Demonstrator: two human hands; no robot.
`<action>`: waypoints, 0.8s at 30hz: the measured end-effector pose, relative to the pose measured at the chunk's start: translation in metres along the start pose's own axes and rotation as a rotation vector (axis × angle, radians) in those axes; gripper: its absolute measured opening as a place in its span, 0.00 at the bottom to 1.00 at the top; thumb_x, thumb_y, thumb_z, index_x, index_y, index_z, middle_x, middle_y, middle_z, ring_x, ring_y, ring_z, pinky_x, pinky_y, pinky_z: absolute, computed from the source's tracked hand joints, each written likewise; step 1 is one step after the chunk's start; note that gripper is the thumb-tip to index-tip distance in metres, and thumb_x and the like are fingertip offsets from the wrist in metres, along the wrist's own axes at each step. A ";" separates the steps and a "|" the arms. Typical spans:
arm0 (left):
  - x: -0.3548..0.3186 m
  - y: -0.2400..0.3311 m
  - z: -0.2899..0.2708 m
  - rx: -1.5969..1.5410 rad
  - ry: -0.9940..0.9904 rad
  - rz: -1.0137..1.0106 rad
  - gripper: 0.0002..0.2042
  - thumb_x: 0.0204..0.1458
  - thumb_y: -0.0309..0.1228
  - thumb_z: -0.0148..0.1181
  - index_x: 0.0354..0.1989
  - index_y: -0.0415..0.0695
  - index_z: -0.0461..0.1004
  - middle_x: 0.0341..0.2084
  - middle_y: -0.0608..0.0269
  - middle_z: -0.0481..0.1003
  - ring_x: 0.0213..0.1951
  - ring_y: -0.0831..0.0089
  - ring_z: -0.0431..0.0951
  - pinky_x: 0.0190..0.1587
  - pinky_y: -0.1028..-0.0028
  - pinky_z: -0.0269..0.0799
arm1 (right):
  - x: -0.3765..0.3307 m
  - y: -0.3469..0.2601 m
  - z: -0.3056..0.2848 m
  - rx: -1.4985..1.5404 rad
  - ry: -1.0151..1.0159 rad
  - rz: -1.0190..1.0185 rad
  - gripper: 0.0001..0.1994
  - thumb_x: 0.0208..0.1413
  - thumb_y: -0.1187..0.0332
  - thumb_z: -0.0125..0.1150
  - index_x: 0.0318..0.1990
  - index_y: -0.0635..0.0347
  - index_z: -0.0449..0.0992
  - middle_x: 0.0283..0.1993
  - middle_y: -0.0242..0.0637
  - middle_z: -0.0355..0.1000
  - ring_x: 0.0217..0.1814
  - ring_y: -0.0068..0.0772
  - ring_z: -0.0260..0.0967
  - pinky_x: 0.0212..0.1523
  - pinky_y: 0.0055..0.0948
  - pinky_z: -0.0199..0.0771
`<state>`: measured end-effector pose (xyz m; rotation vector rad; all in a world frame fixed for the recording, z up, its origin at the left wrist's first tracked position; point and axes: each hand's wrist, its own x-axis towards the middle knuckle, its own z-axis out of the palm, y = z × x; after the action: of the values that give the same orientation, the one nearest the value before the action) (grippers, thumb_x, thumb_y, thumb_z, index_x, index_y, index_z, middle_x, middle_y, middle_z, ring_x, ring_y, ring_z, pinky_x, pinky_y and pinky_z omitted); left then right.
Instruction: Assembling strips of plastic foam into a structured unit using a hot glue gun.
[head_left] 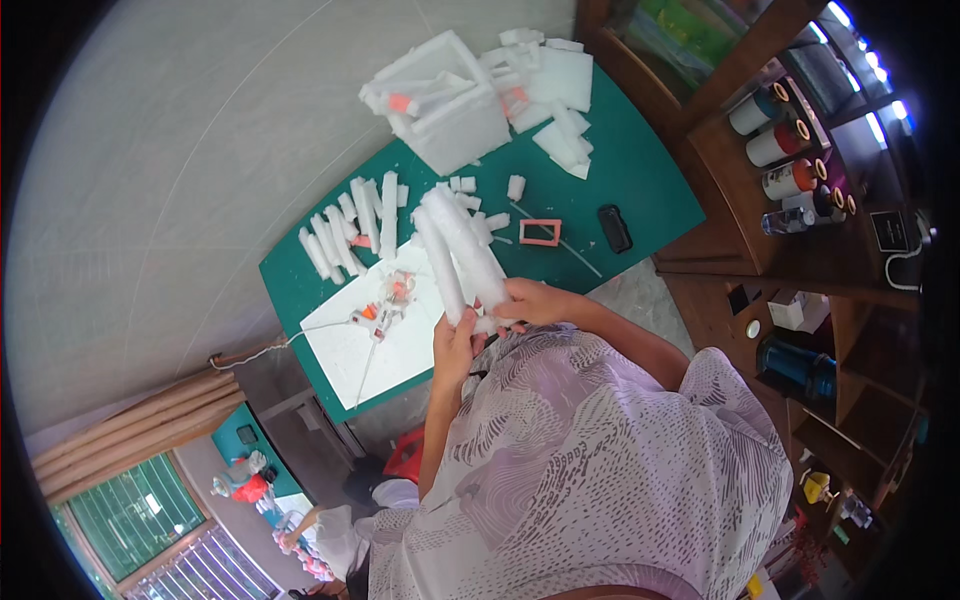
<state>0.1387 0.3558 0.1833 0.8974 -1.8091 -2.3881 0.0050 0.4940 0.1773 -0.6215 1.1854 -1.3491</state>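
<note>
From where I stand, the person's printed, loose top (600, 450) is closest, with both forearms reaching out over the table edge. The left hand (456, 342) pinches the near end of a white foam assembly (470, 245), thumb on top; the right hand (538, 302) has its fingers curled around the other near corner. This foam piece, long bars with a gap between, is held up before the body, apparently gripped at both corners so it won't twist.

Just beyond, a white board (400, 362) carries what looks like a glue gun (376, 318), probably laid there to keep drips off the green tabletop (655, 190). Its cord (268, 350) runs left. Foam strips (335, 240) lie roughly side by side, perhaps for easy picking. Right of them sit a small orange rectangular frame (540, 232) and a black case (615, 229). Farther back, an open foam box (465, 140) stands near the wall, beside stacked foam sheets (565, 80).
</note>
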 end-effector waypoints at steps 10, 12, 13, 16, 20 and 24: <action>-0.007 0.009 -0.009 -0.003 -0.280 -0.096 0.13 0.57 0.38 0.48 0.37 0.39 0.66 0.20 0.64 0.69 0.16 0.82 0.62 0.17 0.83 0.55 | -0.014 -0.033 -0.011 -0.113 -0.288 -0.020 0.13 0.56 0.67 0.46 0.43 0.68 0.69 0.30 0.38 0.73 0.24 0.24 0.69 0.26 0.23 0.69; -0.008 0.012 -0.011 0.001 -0.358 -0.176 0.11 0.57 0.36 0.49 0.38 0.39 0.67 0.24 0.65 0.69 0.18 0.82 0.65 0.17 0.83 0.57 | -0.017 -0.035 -0.011 -0.134 -0.312 0.010 0.13 0.56 0.68 0.46 0.43 0.68 0.69 0.31 0.38 0.73 0.24 0.24 0.69 0.26 0.23 0.70; -0.010 0.015 -0.013 0.025 -0.402 -0.238 0.10 0.57 0.34 0.49 0.39 0.40 0.67 0.26 0.67 0.69 0.21 0.83 0.66 0.19 0.84 0.59 | -0.019 -0.037 -0.012 -0.152 -0.337 0.045 0.13 0.56 0.68 0.46 0.43 0.68 0.69 0.31 0.38 0.73 0.24 0.24 0.69 0.26 0.23 0.70; -0.014 0.029 -0.010 0.083 -0.504 -0.165 0.11 0.55 0.37 0.52 0.38 0.42 0.65 0.24 0.68 0.67 0.18 0.83 0.63 0.17 0.84 0.56 | -0.023 -0.051 -0.008 -0.173 -0.380 0.081 0.13 0.55 0.68 0.48 0.42 0.69 0.70 0.31 0.39 0.73 0.24 0.24 0.70 0.26 0.23 0.70; -0.013 0.032 -0.026 0.169 -0.528 -0.207 0.11 0.54 0.37 0.54 0.38 0.43 0.65 0.24 0.69 0.67 0.20 0.84 0.64 0.19 0.85 0.58 | -0.017 -0.049 0.002 -0.208 -0.370 0.093 0.13 0.55 0.67 0.49 0.41 0.71 0.70 0.30 0.38 0.73 0.24 0.24 0.70 0.27 0.23 0.70; -0.012 0.027 -0.072 0.092 -0.534 -0.241 0.08 0.52 0.33 0.55 0.35 0.42 0.67 0.23 0.70 0.68 0.22 0.84 0.66 0.21 0.83 0.60 | -0.015 -0.041 -0.010 0.157 -0.343 0.086 0.22 0.45 0.72 0.53 0.51 0.65 0.66 0.22 0.35 0.68 0.20 0.22 0.66 0.20 0.22 0.66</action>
<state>0.1721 0.2873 0.2002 0.5361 -2.0909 -2.9370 -0.0173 0.5031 0.2151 -0.6513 0.8123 -1.1933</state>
